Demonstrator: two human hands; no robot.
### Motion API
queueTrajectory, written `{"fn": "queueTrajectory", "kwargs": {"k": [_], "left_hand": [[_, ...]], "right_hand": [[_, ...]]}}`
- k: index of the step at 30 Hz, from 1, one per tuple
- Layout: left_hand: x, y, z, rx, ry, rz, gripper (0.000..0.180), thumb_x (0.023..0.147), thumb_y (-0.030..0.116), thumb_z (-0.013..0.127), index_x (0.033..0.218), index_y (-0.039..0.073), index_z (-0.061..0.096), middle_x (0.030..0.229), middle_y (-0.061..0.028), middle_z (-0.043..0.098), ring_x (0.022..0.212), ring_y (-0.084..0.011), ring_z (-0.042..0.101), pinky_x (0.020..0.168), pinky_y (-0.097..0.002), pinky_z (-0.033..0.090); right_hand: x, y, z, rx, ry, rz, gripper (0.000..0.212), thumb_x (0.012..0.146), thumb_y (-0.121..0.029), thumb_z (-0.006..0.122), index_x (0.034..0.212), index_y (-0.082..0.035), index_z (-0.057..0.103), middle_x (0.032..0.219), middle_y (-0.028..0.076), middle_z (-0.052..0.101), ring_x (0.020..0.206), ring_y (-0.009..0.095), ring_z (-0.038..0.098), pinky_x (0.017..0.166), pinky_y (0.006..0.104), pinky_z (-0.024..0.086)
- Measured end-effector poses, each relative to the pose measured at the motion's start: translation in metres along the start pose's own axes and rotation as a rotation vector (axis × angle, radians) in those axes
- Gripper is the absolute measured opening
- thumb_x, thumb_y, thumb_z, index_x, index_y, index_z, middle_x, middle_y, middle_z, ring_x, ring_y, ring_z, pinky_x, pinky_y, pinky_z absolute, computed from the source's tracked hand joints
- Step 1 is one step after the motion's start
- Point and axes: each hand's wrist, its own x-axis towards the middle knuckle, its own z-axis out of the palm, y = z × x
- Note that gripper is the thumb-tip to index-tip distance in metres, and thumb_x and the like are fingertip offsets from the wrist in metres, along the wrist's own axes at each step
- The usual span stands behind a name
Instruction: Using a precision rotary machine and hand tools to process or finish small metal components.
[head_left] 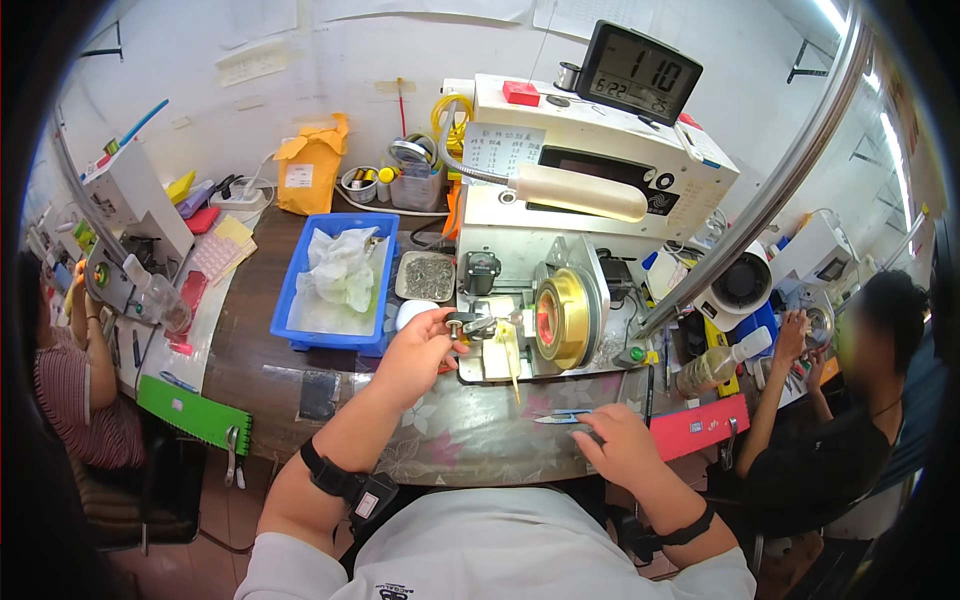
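My left hand [418, 352] is raised at the front of a white bench machine [590, 160], its fingertips pinched on a small dark metal part [466, 325] at the machine's clamp. A gold-coloured spool [563, 317] is mounted just right of that part. A thin yellow strip [514, 362] hangs down from the machine's base. My right hand [621, 446] rests low on the flowered table top [470, 440], fingers curled beside small blue-handled snips [560, 416]. Whether it grips the snips is unclear.
A blue bin [300, 320] with white plastic bags stands left of the machine, next to a metal tray of small parts [426, 277]. A red box [698, 426] and plastic bottle [715, 362] lie right. Two other people sit at left [80, 380] and right [860, 400]. A digital clock [638, 72] tops the machine.
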Motion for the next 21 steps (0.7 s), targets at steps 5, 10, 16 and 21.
{"fn": "queueTrajectory", "kwargs": {"k": [5, 10, 16, 21], "left_hand": [[0.0, -0.008, -0.003, 0.037, 0.065, 0.016, 0.025, 0.098, 0.016, 0.052, 0.117, -0.001, 0.052, 0.081, -0.0028, 0.06, 0.066, -0.0072, 0.052, 0.063, -0.0231, 0.046], [-0.004, -0.005, -0.007, 0.213, 0.11, 0.029, 0.018, 0.097, 0.015, 0.053, 0.104, -0.002, 0.056, 0.077, -0.001, 0.058, 0.064, -0.0046, 0.049, 0.057, -0.0228, 0.044], [-0.003, -0.003, -0.008, 0.345, 0.107, 0.051, 0.015, 0.094, 0.011, 0.056, 0.102, -0.002, 0.055, 0.069, 0.0011, 0.056, 0.058, -0.0041, 0.046, 0.051, -0.0238, 0.038], [-0.006, 0.005, -0.006, 0.41, 0.111, 0.042, 0.015, 0.093, 0.01, 0.056, 0.102, -0.002, 0.055, 0.067, 0.0009, 0.056, 0.057, -0.0049, 0.047, 0.05, -0.0244, 0.037]], "right_hand": [[0.017, 0.011, 0.029, -0.18, 0.015, -0.044, 0.027, 0.079, -0.023, 0.069, 0.101, -0.007, 0.067, 0.09, 0.008, 0.062, 0.087, 0.029, 0.059, 0.074, 0.0414, 0.047], [0.017, 0.017, 0.033, -0.295, -0.074, -0.041, 0.025, 0.078, -0.023, 0.069, 0.098, -0.008, 0.069, 0.091, 0.007, 0.062, 0.087, 0.027, 0.059, 0.073, 0.0399, 0.048], [0.017, 0.022, 0.033, -0.211, -0.125, -0.02, 0.02, 0.078, -0.022, 0.069, 0.092, -0.008, 0.069, 0.091, 0.008, 0.062, 0.086, 0.028, 0.059, 0.073, 0.0402, 0.049], [0.02, 0.024, 0.03, -0.141, -0.154, -0.057, 0.018, 0.08, -0.023, 0.068, 0.088, -0.007, 0.066, 0.091, 0.01, 0.062, 0.086, 0.03, 0.059, 0.074, 0.0416, 0.049]]}}
